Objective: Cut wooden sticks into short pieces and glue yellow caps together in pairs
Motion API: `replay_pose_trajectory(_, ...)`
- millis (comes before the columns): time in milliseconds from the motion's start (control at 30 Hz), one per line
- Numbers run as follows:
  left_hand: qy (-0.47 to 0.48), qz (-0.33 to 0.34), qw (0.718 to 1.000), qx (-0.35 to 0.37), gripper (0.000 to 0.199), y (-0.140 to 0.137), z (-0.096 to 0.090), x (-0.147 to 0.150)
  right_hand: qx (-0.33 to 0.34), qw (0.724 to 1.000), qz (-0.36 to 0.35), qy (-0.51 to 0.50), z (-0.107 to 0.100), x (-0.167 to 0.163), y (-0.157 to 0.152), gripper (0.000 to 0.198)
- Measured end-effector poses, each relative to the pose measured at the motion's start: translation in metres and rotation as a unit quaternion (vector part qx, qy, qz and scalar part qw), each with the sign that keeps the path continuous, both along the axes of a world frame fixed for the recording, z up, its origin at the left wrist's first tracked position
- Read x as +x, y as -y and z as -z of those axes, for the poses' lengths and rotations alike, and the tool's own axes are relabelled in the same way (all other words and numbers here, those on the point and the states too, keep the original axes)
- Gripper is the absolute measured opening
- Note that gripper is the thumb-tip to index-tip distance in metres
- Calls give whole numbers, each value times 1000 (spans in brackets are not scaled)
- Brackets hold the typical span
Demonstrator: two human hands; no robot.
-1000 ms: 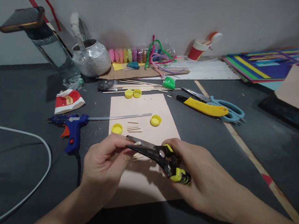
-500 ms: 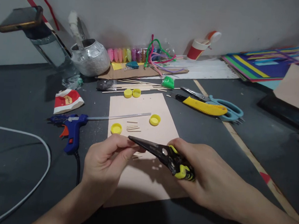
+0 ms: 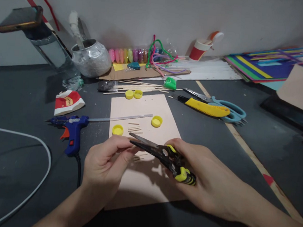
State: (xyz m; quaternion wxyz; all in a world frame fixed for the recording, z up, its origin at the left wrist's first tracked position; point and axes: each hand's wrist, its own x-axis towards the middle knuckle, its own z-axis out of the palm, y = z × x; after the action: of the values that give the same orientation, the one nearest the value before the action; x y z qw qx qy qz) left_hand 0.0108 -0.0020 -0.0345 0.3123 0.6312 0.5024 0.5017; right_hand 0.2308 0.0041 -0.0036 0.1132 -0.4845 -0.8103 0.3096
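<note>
From my remote seat I take the middle of the beige sheet point(image 3: 141, 185) as the clock's centre, with twelve pointing away from the wearer. The right hand point(image 3: 201, 172), toward four o'clock, is wrapped around the handles of black-and-yellow shears point(image 3: 165, 153), whose blades stand slightly parted over the sheet. The left hand point(image 3: 106, 158), at nine, brings thumb and forefinger close by the blade tips; I can't tell whether it pinches a stick there.

I judge the cutting to be partway along. One group of short wooden sticks point(image 3: 134, 130) lies at eleven o'clock on the sheet, and a second point(image 3: 138, 159) sits partly hidden below the blades. Long wooden skewers point(image 3: 140, 88) lie on the tabletop point(image 3: 33, 95) past the sheet, toward twelve.

Nothing I can see has been glued. Two yellow bottle caps point(image 3: 156, 121) sit apart on the sheet, at ten and twelve, and two more are side by side at its far edge. The blue hot glue gun point(image 3: 75, 132) lies on its side between nine and ten, unheld, its clear glue stick point(image 3: 120, 117) reaching over the sheet.
</note>
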Motion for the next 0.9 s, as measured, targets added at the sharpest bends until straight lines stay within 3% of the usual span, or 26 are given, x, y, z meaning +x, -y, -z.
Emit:
replay_pose_trajectory(200, -12, 20, 1000, 4, 25, 0, 1, -1, 6, 1000, 1, 24, 3, 4, 0, 8)
replay_pose_trajectory(400, 109, 9, 989, -104, 10, 1, -9, 9, -20, 999, 45, -19, 3, 5, -3, 10)
replay_pose_trajectory(467, 186, 47, 964, -187, 10, -2, -9, 8, 2, 997, 75, 1, 3, 6, -8, 14)
replay_pose_trajectory(533, 269, 108, 921, -259, 17, -7, -8, 6, 42, 992, 107, 45, 6, 11, -15, 22)
replay_pose_trajectory(600, 329, 157, 881, -300, 18, -11, -7, 3, 89, 980, 143, 104, 10, 19, -23, 34)
replay_pose_trajectory(700, 366, 182, 853, -324, 16, -13, -7, 1, 138, 953, 187, 197, 17, 33, -35, 49)
replay_pose_trajectory(800, 371, 184, 851, -321, 19, -12, -8, 1, 149, 933, 207, 254, 23, 45, -46, 53)
replay_pose_trajectory(900, 346, 163, 882, -276, 21, -12, -8, -1, 146, 930, 207, 264, 28, 50, -52, 53)
